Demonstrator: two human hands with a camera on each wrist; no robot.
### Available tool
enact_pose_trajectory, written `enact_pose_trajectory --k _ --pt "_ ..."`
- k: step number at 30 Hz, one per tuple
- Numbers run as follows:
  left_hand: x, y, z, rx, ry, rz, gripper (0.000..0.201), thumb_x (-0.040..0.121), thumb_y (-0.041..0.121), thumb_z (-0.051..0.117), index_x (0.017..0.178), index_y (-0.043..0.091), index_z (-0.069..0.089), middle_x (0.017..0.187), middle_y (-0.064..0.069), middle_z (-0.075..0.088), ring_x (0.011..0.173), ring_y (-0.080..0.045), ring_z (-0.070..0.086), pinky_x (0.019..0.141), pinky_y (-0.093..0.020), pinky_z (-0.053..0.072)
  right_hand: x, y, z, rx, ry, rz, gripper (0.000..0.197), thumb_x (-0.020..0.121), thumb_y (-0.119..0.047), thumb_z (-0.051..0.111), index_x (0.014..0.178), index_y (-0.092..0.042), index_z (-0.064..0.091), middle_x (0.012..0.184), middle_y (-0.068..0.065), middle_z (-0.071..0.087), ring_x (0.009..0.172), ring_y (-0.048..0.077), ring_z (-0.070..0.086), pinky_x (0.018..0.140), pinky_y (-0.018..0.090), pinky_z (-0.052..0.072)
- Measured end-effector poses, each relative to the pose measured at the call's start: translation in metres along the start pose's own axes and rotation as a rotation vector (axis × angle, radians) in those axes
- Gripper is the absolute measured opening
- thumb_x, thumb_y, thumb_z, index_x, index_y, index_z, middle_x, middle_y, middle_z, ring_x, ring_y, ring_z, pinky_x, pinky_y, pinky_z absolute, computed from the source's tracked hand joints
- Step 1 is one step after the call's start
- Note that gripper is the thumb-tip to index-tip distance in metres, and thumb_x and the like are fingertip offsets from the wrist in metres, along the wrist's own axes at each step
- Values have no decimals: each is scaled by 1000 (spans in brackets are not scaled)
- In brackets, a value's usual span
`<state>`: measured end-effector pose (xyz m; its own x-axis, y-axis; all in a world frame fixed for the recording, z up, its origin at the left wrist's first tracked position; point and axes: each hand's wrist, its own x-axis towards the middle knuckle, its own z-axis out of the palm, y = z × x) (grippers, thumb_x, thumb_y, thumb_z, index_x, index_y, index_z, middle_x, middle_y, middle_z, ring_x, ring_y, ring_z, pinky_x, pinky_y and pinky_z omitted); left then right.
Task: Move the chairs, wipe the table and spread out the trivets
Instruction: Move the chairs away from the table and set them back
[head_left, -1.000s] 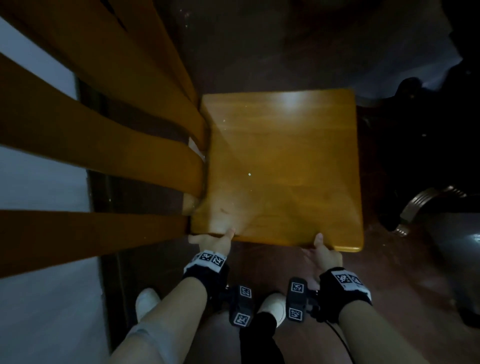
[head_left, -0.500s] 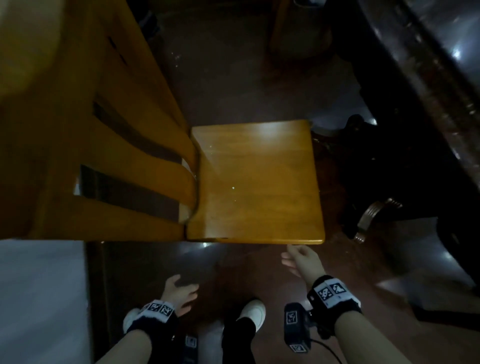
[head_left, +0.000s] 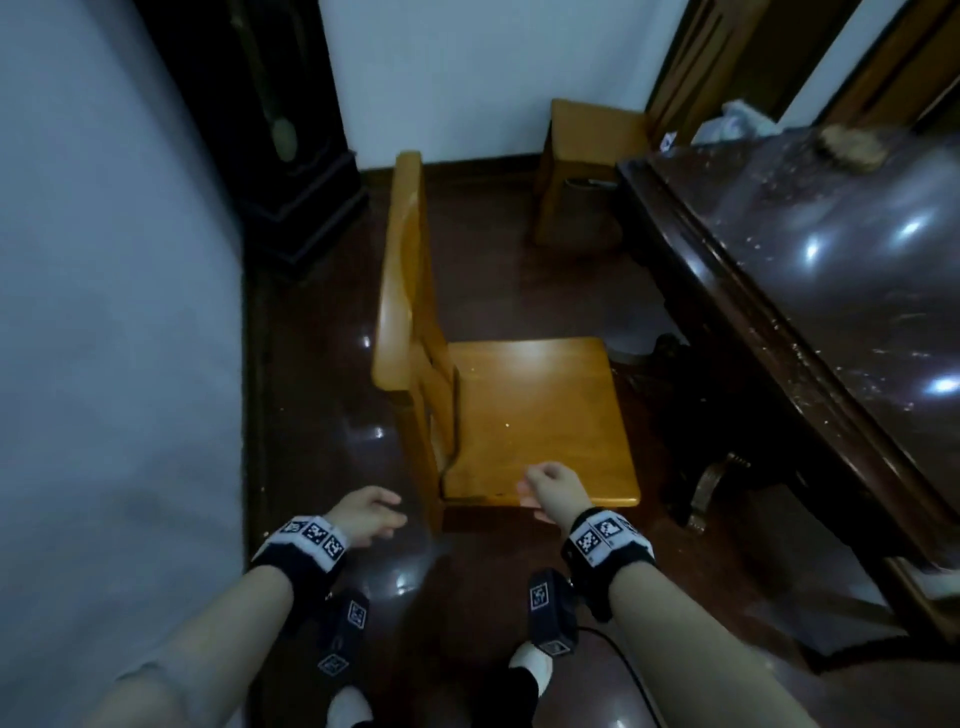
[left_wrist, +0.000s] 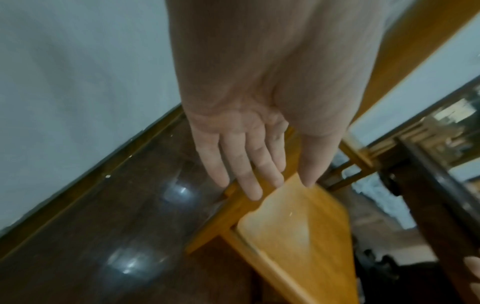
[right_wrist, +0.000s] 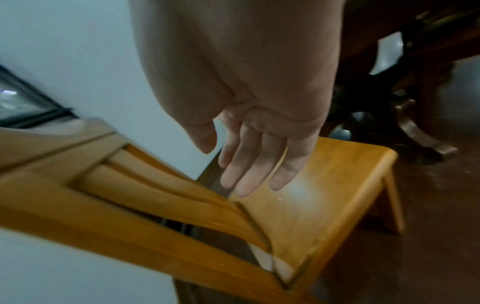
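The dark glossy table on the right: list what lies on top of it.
On the dark glossy wooden table lie a blurry brown lump near the far edge, crumb-like specks and light glare. A pale bundle shows at its far end. The rest is out of frame.

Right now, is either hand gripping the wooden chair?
No. In the wrist views the left hand and right hand hang with straight fingers above the chair, holding nothing.

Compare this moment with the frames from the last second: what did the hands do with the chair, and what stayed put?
Both hands let go of the chair seat's near edge: the left hand first, then the right hand. Both now hang open and hold nothing. The head view lifted, so more of the room shows. The chair stands beside the dark table, seemingly unmoved.
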<state>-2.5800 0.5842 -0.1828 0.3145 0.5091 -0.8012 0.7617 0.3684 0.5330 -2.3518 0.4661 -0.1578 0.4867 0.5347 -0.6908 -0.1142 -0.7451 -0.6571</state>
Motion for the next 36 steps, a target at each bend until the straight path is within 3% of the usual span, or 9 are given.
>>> enact_pose_trajectory --k 2,4,7,12,17,20,25,30,36 --pt "-21 5 -29 -40 30 60 32 90 16 64 119 17 53 109 -6 64 95 -19 63 73 -29 46 -24 -34 15 6 43 -130 34 99 -38 47 116 -9 53 107 6 66 81 16 63 57 22 44" --pt "-38 5 -57 -56 81 99 33 89 15 64 120 15 54 110 -7 65 91 -18 63 75 -31 45 -48 -68 32 10 93 -268 44 94 -52 47 114 -13 53 118 7 63 98 22 63 76 30 52" --pt "-56 8 -91 -90 180 170 36 88 13 65 123 12 55 104 -10 66 77 -17 61 58 -24 44 -86 -117 52 5 62 -423 59 87 -62 51 128 -19 47 128 3 55 116 22 55 99 37 44" --pt "-81 17 -118 -159 237 248 34 92 17 61 125 15 52 105 -7 65 90 -22 63 69 -28 43 -122 -161 86 -294 -15 -431 85 87 -60 55 151 -17 17 146 9 41 128 28 46 97 35 40" --pt "-100 18 -125 -148 287 282 34 95 16 55 128 15 50 108 -8 64 90 -22 64 71 -31 45 -117 -173 107 -493 101 -382 79 91 -47 57 147 -9 16 140 15 46 119 33 53 95 43 49" --pt "-105 18 -122 -180 349 300 32 95 13 53 127 13 50 107 -8 64 85 -20 64 64 -29 45 -106 -180 107 -600 93 -368 77 92 -39 59 146 -5 15 137 16 49 117 34 55 93 43 50" --pt "-117 10 -104 -244 397 298 26 95 11 51 121 14 50 103 -9 64 75 -16 63 57 -25 43 -90 -181 111 -673 71 -351 99 91 -38 61 151 -8 -11 136 19 50 114 35 58 93 44 51" --pt "-122 3 -88 -227 421 329 27 95 12 53 121 15 50 96 -4 63 73 -13 63 50 -15 38 -86 -168 111 -753 193 -490 78 94 -28 55 148 -2 5 131 20 53 115 39 56 90 44 50" --pt "-130 8 -76 -147 425 361 25 95 14 55 118 20 49 97 -1 62 75 -13 63 55 -18 40 -94 -149 102 -777 195 -571 69 95 -24 52 146 -1 12 127 20 55 111 39 59 86 42 49"
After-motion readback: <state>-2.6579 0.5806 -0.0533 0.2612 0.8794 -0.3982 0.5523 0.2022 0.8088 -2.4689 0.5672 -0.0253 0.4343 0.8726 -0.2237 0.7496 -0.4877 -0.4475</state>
